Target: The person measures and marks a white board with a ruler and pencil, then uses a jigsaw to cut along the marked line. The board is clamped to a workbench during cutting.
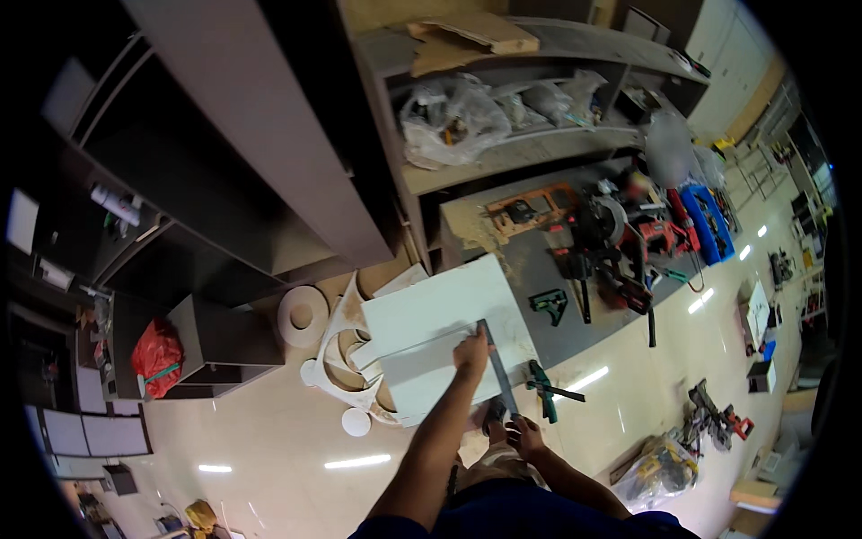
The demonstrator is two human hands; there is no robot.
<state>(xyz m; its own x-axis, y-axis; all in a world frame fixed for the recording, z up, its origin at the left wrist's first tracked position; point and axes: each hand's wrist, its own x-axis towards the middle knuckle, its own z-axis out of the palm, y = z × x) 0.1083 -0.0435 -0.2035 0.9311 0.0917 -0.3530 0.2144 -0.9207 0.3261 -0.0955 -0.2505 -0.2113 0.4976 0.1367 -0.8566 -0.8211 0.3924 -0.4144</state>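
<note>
Head view: a person's left hand (471, 352) was bunched on the far end of a grey metal straightedge (501, 371), while the right hand (527, 437) was at its near end, its fingers partly hidden; whether they were closed on the metal could not be told. The straightedge lay along the right-hand part of a white board (440, 310), contact at both ends presumably keeping it from swinging. A green clamp (544, 392) stood at the board's right edge, perhaps to pin it, though its bite was not clear. What carried the board was hidden beneath it. Cut white sheets with round openings (346, 314) lay to the left, beside a pale ring (303, 316). Beyond, a grey table (530, 256) bore power tools (620, 238), a second green clamp (549, 305) and a blue bin (708, 225), below a shelf (530, 153) of plastic bags (453, 121). Ceiling lights glared off the glossy floor (269, 431).
</note>
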